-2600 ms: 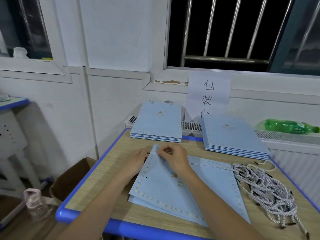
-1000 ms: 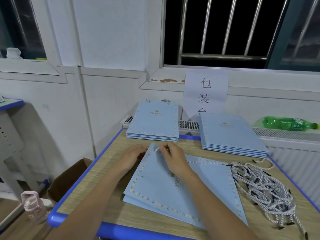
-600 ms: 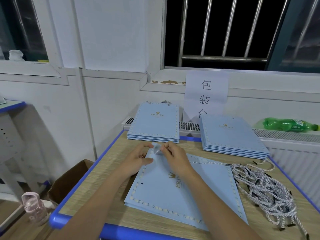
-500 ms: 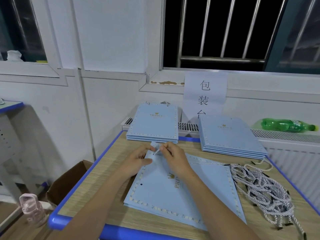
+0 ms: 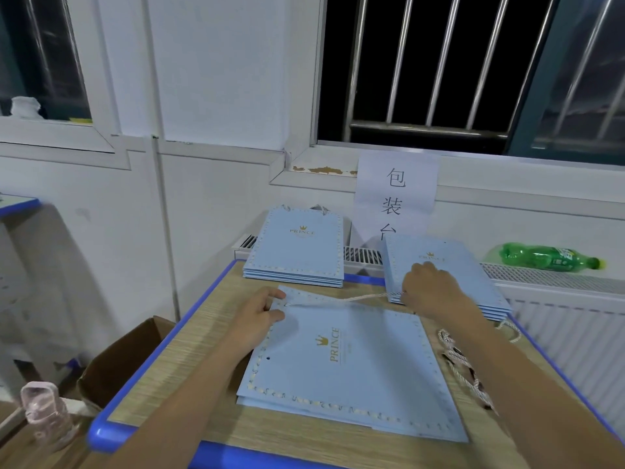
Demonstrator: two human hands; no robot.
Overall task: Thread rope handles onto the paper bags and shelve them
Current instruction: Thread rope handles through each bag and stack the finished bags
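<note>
Two bare hands work over a flat blue paper bag (image 5: 351,360) lying on the wooden table (image 5: 189,336). Left hand (image 5: 258,314) pinches the bag's upper left corner, thumb and fingers closed on the flap by the hole. Right hand (image 5: 431,287) is drawn off to the right, fingers closed on a rope (image 5: 358,298) stretched taut from that corner. Two stacks of bags lie behind: left stack (image 5: 297,252), right stack (image 5: 473,265). One bundle of spare ropes (image 5: 460,363) lies beneath the right forearm; one green bottle (image 5: 544,257) rests on the radiator.
</note>
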